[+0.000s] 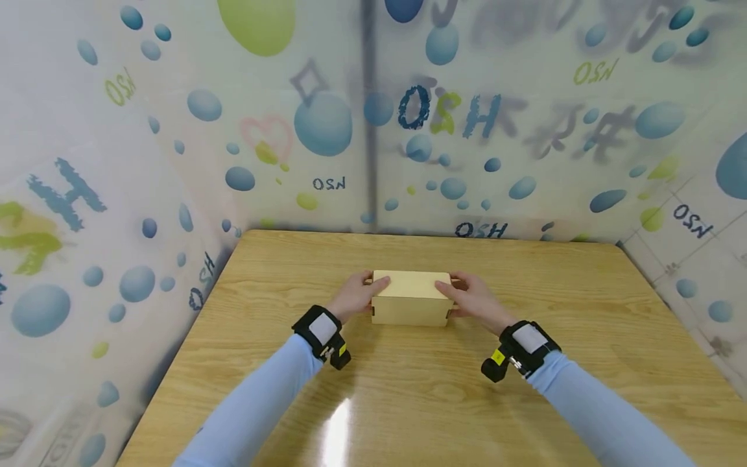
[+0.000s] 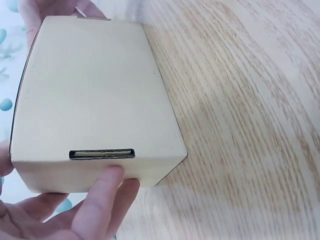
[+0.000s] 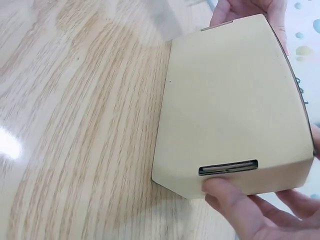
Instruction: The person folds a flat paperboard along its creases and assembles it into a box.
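Observation:
A closed, pale tan cardboard box (image 1: 410, 310) is between the two hands near the middle of the table. My left hand (image 1: 353, 295) grips its left end, thumb on the top edge and fingers against the end face. On the opposite end, my right hand (image 1: 475, 301) holds it the same way. From the left wrist, the box's long side (image 2: 95, 90) shows a slot with a folded tab at the near edge. A matching slot appears in the right wrist view, beside the fingers (image 3: 240, 207). Its lower edge lies at or close to the tabletop; the contact is unclear.
The wood-grain table (image 1: 420, 402) spreads around the box, with a bright light reflection near its front. Behind the far edge hangs a white patterned curtain (image 1: 373, 207) with blue and green spots; similar sheets flank both sides. Each wrist wears a strapped black camera (image 1: 340, 355).

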`<move>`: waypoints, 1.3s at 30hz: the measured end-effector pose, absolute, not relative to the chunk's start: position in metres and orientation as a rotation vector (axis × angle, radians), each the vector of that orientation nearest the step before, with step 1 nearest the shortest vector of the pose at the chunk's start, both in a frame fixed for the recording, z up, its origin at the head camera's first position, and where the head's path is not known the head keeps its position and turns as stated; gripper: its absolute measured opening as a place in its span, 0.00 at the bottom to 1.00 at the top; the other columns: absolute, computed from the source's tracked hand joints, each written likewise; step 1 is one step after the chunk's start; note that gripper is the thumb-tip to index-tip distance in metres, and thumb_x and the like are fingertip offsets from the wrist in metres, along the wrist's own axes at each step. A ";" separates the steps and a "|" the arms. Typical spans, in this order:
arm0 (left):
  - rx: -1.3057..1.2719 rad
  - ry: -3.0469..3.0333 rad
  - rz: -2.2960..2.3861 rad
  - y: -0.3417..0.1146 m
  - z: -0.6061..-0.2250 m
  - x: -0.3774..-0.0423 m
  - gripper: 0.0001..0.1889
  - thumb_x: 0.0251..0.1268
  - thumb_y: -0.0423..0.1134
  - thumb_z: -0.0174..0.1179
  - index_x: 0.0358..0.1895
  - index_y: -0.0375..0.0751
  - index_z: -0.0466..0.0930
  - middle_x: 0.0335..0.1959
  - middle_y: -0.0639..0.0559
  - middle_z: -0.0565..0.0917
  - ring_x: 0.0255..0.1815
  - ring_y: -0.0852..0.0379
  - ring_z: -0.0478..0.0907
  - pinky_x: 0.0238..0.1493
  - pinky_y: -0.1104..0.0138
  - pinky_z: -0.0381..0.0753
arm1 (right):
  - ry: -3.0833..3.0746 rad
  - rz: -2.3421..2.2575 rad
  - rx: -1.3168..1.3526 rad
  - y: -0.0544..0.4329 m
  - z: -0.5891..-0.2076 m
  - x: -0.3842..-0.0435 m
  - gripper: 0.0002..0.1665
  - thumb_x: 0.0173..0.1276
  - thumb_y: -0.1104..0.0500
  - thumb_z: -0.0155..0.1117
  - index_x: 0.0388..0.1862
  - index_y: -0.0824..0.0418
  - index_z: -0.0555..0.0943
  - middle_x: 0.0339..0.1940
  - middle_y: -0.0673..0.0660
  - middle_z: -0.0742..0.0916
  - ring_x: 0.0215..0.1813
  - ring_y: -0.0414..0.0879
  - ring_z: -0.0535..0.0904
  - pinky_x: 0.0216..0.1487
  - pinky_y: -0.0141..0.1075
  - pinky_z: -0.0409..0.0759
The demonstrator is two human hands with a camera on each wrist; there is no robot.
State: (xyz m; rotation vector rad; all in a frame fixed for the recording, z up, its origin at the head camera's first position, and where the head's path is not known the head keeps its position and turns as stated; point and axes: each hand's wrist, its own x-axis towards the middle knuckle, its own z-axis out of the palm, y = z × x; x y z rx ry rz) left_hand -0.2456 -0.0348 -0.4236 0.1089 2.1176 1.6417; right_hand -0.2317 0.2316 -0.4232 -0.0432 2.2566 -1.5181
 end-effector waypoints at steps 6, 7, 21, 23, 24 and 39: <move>0.103 2.106 1.628 -0.038 -0.423 -0.247 0.39 0.80 0.51 0.50 0.80 0.31 0.47 0.77 0.31 0.61 0.76 0.38 0.64 0.70 0.44 0.72 | 2.177 -1.576 -0.063 0.234 -0.424 -0.232 0.48 0.81 0.42 0.49 0.83 0.67 0.43 0.79 0.77 0.57 0.77 0.71 0.63 0.67 0.57 0.77; 0.102 2.105 1.633 -0.038 -0.424 -0.247 0.39 0.79 0.51 0.51 0.81 0.32 0.47 0.77 0.31 0.62 0.76 0.40 0.66 0.69 0.44 0.74 | 2.152 -1.588 -0.061 0.235 -0.424 -0.233 0.47 0.81 0.42 0.48 0.83 0.65 0.42 0.79 0.77 0.57 0.77 0.71 0.63 0.68 0.57 0.75; 0.153 2.069 1.738 -0.036 -0.427 -0.246 0.22 0.81 0.46 0.50 0.68 0.37 0.65 0.35 0.52 0.72 0.21 0.61 0.59 0.26 0.66 0.63 | 2.159 -1.620 -0.020 0.236 -0.429 -0.237 0.44 0.80 0.43 0.52 0.82 0.64 0.50 0.77 0.74 0.64 0.63 0.56 0.78 0.53 0.45 0.85; 0.166 2.075 1.743 -0.036 -0.427 -0.246 0.21 0.81 0.46 0.50 0.66 0.37 0.66 0.31 0.53 0.70 0.18 0.62 0.56 0.24 0.68 0.62 | 2.163 -1.621 -0.016 0.236 -0.428 -0.236 0.44 0.80 0.43 0.52 0.83 0.63 0.50 0.77 0.74 0.64 0.64 0.57 0.77 0.53 0.45 0.85; 0.172 2.085 1.740 -0.036 -0.426 -0.246 0.20 0.81 0.46 0.50 0.65 0.37 0.67 0.30 0.53 0.69 0.17 0.62 0.54 0.23 0.69 0.61 | 2.163 -1.621 -0.015 0.236 -0.428 -0.236 0.44 0.80 0.43 0.52 0.83 0.62 0.50 0.77 0.74 0.64 0.65 0.58 0.77 0.54 0.46 0.85; -0.058 2.108 1.580 -0.046 -0.420 -0.251 0.37 0.80 0.59 0.43 0.80 0.37 0.53 0.76 0.32 0.62 0.65 0.35 0.74 0.66 0.48 0.78 | 2.020 -1.596 0.055 0.241 -0.412 -0.237 0.44 0.83 0.40 0.36 0.83 0.66 0.42 0.81 0.77 0.54 0.78 0.73 0.60 0.75 0.57 0.67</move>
